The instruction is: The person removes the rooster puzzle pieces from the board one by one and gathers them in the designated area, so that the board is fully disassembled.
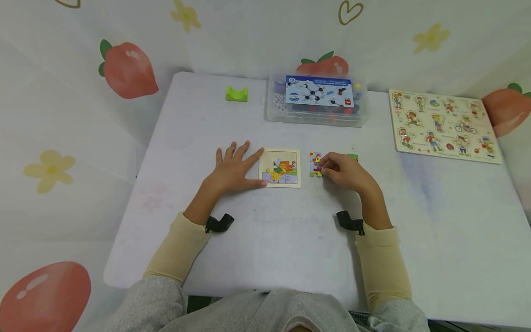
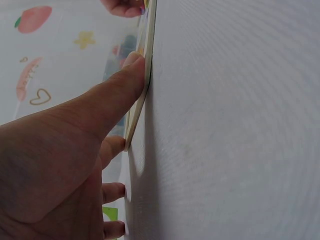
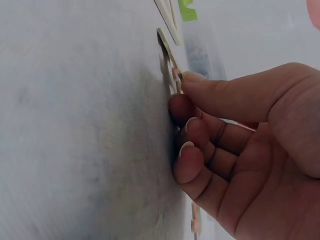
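Note:
A small square wooden puzzle board (image 1: pixel 280 154) lies on the table, its lower part filled with coloured pieces and bare wood showing above. With fingers spread, my left hand (image 1: pixel 235 171) rests beside it, thumb and index fingertip at its left edge. In the left wrist view the thumb (image 2: pixel 112 92) presses the board's edge (image 2: pixel 150 55). To the right of the board, my right hand (image 1: pixel 344 171) pinches a colourful puzzle piece (image 1: pixel 313 162) between thumb and index finger. That piece (image 3: pixel 170 52) is tilted up from the table in the right wrist view; the fingers hide part of it.
A green piece (image 1: pixel 353 157) shows behind my right hand. Farther back are a bright green block (image 1: pixel 237 94) and a clear plastic box (image 1: pixel 319 119) with a blue-labelled card. A larger wooden picture board (image 1: pixel 445 127) lies at the back right of the white table (image 1: pixel 265 249).

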Available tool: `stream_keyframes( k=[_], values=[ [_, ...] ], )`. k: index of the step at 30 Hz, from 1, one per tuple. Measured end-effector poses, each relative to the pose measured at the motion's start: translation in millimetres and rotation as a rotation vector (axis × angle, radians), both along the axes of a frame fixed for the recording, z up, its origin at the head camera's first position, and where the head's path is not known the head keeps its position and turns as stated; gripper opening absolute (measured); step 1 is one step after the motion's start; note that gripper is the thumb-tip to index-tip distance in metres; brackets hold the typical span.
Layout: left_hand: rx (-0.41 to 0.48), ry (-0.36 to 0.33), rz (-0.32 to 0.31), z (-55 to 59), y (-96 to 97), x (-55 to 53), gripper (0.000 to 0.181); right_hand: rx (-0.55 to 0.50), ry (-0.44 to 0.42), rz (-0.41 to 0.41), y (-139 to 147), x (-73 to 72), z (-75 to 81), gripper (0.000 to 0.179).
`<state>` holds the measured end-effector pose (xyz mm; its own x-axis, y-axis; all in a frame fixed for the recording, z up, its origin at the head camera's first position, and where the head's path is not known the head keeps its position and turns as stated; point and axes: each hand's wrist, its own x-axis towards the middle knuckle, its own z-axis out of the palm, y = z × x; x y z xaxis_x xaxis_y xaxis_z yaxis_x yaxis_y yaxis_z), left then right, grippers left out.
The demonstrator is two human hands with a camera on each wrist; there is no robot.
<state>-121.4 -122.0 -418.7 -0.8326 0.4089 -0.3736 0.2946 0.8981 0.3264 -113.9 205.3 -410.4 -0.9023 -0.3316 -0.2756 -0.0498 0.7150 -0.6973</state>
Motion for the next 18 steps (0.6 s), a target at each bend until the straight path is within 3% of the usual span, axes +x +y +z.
stream_keyframes(
  k=[18],
  values=[
    [0.007, -0.002, 0.001, -3.4, -0.5, -0.9, 0.098, 0.026, 0.002, 0.006, -1.3, 1.2, 0.1, 0.012]
  ],
)
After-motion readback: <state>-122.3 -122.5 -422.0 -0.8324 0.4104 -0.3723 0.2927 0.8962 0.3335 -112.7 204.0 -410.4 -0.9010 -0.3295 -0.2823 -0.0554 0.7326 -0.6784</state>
